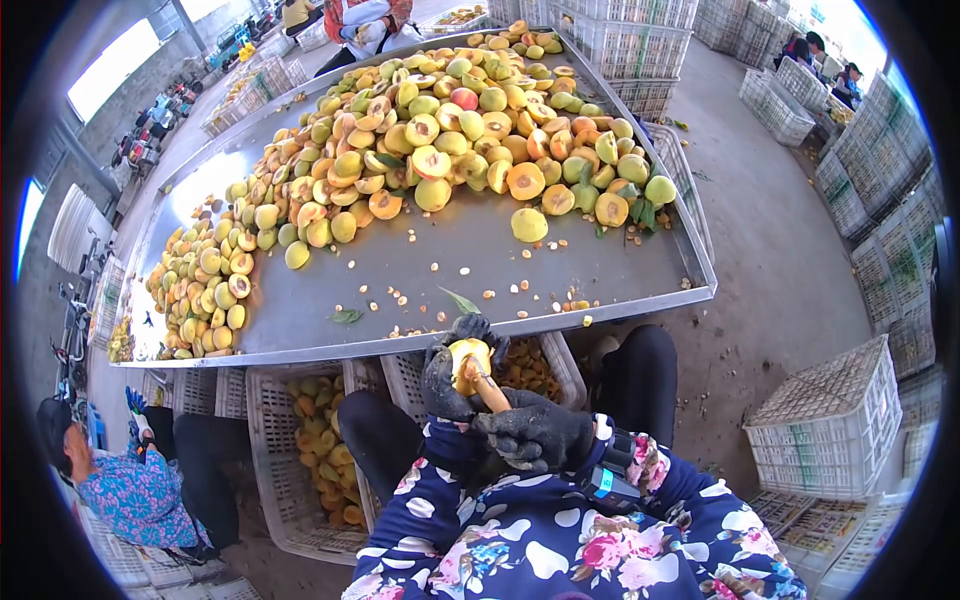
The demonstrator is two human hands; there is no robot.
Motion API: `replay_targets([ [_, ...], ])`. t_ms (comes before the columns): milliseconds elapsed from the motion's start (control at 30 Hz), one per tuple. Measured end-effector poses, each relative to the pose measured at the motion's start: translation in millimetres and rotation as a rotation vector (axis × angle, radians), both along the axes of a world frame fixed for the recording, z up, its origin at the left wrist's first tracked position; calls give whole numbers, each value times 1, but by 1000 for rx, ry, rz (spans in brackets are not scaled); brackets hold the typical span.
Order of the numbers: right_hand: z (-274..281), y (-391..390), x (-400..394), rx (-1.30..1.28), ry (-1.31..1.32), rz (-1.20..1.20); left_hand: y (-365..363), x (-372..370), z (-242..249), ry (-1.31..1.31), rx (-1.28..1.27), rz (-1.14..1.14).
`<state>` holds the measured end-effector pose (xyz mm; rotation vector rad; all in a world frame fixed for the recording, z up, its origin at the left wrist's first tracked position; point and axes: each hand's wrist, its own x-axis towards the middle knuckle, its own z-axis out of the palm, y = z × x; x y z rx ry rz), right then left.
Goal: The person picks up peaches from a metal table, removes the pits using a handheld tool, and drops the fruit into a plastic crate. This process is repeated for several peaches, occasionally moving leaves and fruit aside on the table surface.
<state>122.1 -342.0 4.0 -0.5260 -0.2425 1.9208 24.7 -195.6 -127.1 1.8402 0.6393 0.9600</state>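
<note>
My left hand point(447, 390), in a dark glove, is closed around a yellow peach half point(466, 352) in front of the table's near edge. In my right hand point(540, 432), gloved as well, is a wooden-handled pitting tool point(488, 390). Its working end meets the cut side of the peach, and the tip is hidden there. Ahead of both hands, a large heap of halved and whole peaches point(430, 140) covers the far and left parts of the metal table point(400, 260). Loose pits point(464, 271) and a green leaf point(459, 300) lie on the near part.
Crates of peach pieces point(262, 420) stand under the table's front edge by my knees. A white crate point(825, 420) sits at right, near tall crate stacks point(885, 180). One person point(140, 490) sits at lower left; another point(370, 25) is beyond the table.
</note>
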Motion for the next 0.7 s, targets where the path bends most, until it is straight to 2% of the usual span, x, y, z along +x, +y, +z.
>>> replay_targets([
  [167, -2, -2, 0, 5, -80, -2, -2, -5, 31, 195, -58, -94],
  [267, 11, -4, 7, -30, -185, 45, -1, -5, 22, 268, -38, -112],
  [333, 12, -5, 5, -47, -175, 50, -6, -1, 30, -30, -467, -145],
  [367, 6, -5, 0, -43, -137, 33, -13, 5, 34, -359, -904, -176],
  [433, -5, -6, -4, -19, -76, 6, -17, 8, 40, -525, -1172, -218],
  [467, -10, -7, -6, 2, -50, -5, -16, 5, 40, -351, -1008, -233],
  [533, -13, -7, -7, 17, -40, -11, -11, 1, 32, -333, -1029, -319],
  [600, -12, -9, -6, 0, -77, -7, -5, 3, 9, -653, -1403, -469],
  [633, -13, -10, -6, 4, -65, -15, -16, 9, 50, -740, -1453, -443],
  [700, -13, -10, -7, 10, -42, -23, -11, 11, 38, -744, -1476, -506],
])
